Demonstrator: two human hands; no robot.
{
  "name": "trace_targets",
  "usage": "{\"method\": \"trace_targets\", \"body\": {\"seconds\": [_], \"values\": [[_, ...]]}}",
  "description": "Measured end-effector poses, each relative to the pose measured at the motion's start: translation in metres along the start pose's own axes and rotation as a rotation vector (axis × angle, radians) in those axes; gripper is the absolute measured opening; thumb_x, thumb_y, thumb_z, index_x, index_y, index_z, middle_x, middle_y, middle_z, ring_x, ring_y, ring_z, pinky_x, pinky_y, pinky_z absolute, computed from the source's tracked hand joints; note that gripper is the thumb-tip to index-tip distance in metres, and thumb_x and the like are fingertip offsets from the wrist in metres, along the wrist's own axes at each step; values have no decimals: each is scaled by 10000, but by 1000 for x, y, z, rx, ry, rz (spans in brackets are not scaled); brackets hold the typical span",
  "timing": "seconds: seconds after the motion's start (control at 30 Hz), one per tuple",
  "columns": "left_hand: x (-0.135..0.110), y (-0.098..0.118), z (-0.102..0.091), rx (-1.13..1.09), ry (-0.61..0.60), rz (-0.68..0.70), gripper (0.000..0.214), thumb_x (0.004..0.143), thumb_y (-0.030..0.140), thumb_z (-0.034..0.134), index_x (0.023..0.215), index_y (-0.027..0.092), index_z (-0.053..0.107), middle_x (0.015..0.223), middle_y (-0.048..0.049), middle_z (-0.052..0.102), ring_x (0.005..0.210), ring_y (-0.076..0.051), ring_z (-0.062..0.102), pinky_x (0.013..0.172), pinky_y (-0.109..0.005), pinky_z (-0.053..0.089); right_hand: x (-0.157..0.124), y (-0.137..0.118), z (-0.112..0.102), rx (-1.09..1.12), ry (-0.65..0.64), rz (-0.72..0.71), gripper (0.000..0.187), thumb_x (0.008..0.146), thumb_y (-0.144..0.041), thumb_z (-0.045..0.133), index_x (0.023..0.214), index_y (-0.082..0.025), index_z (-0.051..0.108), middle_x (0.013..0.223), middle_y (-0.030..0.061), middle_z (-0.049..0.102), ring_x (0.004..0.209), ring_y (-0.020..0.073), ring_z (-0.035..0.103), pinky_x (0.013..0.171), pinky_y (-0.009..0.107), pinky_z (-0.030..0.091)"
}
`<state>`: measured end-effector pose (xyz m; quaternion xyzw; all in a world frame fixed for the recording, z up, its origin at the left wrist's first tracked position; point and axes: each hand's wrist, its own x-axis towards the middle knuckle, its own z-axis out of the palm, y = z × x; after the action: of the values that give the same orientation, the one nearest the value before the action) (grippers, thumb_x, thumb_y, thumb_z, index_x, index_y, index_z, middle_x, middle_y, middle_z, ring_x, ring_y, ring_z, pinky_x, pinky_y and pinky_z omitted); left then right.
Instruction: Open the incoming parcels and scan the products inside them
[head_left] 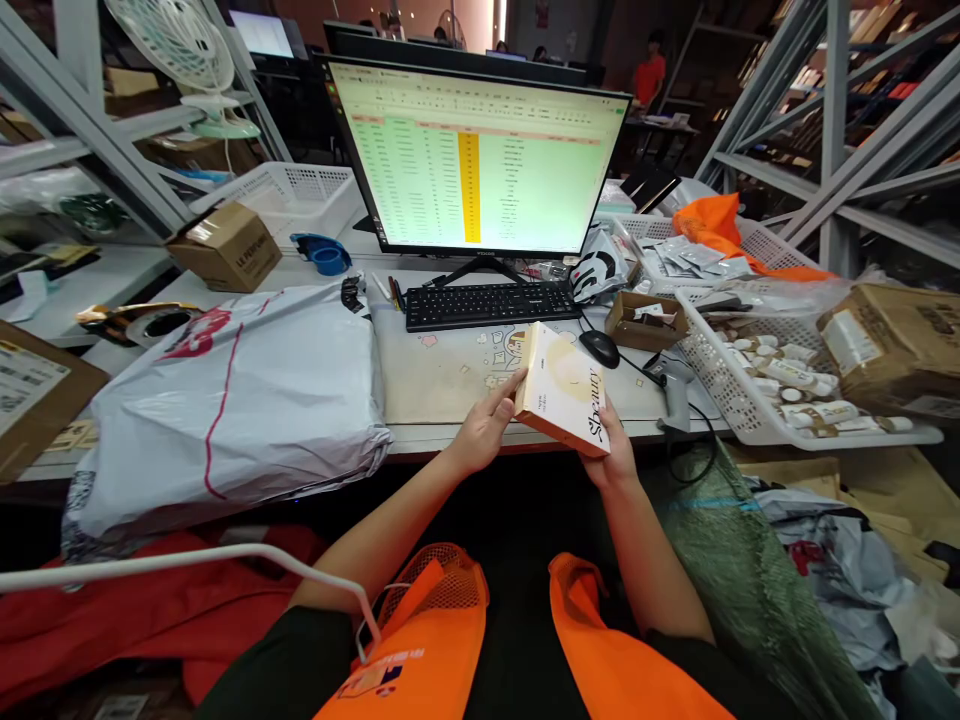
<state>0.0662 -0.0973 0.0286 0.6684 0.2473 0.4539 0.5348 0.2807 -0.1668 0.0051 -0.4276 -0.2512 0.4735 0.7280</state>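
Between my two hands is a cream and yellow box (562, 385) marked "Sbeauty", tilted above the front edge of the desk. My left hand (482, 428) grips its left side, thumb and fingers at the corner. At the lower right corner my right hand (613, 450) holds it from the side and below; some of those fingers are hidden by the box. Just beyond the box lie a black mouse (599, 348) and a black keyboard (491, 305). A handheld barcode scanner (675, 395) rests to the right of my right hand.
A monitor (487, 160) showing a spreadsheet stands behind the keyboard. Left is a large grey plastic parcel (247, 400) and a cardboard box (225, 245). Right are a white basket (739, 400) of tubes, a small brown box (646, 322) and another carton (900, 345). Metal racks flank the desk.
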Motion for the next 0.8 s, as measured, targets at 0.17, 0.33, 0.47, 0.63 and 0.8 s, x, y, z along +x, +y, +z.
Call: {"method": "trace_targets", "body": {"seconds": [0.17,0.33,0.47,0.63,0.8], "values": [[8,20,5,147,-40,118,740,998,690,504,1519,167,557,1496,-133,609,1371,-333,589,1165,-427,474,-2,0,6,186,31,327,373,860,-329,673,1217,-227,694,1141,31,798,1015,190,770,754,265,670],[16,31,6,227,-77,150,725,988,690,522,1478,161,605,1443,-126,652,1307,-324,638,1121,-399,499,-8,-6,16,300,143,471,295,916,-264,592,1184,-179,682,910,35,810,635,156,739,457,211,594],[18,32,3,280,-152,86,762,994,707,486,1501,147,578,1461,-137,635,1337,-338,619,1138,-421,486,-11,-9,19,349,184,451,309,926,-207,562,1214,-156,660,900,39,809,701,158,759,522,211,627],[22,35,-6,264,-114,-33,733,989,700,503,1444,140,636,1473,-138,623,1373,-333,586,1161,-421,466,-11,-4,18,320,147,407,370,936,-208,546,1285,-137,647,1018,62,812,819,180,777,573,244,646],[36,22,-20,67,-59,-220,760,894,701,654,1432,165,649,1360,-122,705,1211,-316,668,1052,-430,547,-13,-1,14,122,79,46,608,907,-293,674,1498,-246,535,1391,44,698,1212,197,703,976,330,622]]}}
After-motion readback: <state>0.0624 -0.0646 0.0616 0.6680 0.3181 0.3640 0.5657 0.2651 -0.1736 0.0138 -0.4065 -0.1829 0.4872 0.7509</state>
